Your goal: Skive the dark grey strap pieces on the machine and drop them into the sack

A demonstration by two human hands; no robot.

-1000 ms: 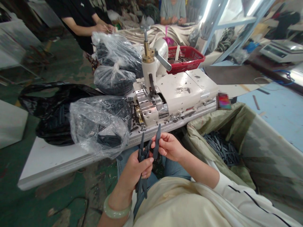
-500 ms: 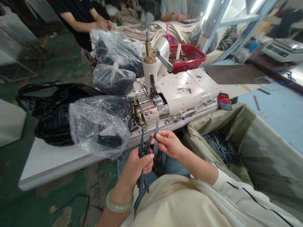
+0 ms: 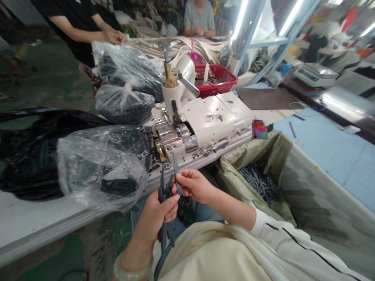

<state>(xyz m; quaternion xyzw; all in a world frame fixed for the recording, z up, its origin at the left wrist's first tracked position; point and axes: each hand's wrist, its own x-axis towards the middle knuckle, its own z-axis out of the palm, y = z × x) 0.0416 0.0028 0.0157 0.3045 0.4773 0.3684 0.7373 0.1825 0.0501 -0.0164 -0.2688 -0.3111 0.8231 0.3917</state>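
My left hand [image 3: 159, 212] is closed round a bunch of dark grey strips [image 3: 164, 231], their ends sticking out above and below the fist. Between the thumb and fingers of my right hand [image 3: 195, 185], one dark grey strip [image 3: 176, 168] is pinched, its narrow end pointing up. Both hands are close together over my lap, just in front of the table edge. Directly beyond them stands a cream skiving machine [image 3: 211, 113] with a metal feed plate and a brass-topped post. Dark scraps lie around its base.
Clear plastic bags [image 3: 88, 168] and a black bag [image 3: 32, 156] of dark pieces lie left. A cloth-lined bin [image 3: 231, 164] holding many strips stands right, near a phone [image 3: 260, 129]. Behind the machine is a red basket [image 3: 216, 89]. Two people work across the table.
The view has turned to the right, so the machine and bags appear further left. Both hands keep their strips, close together as before.
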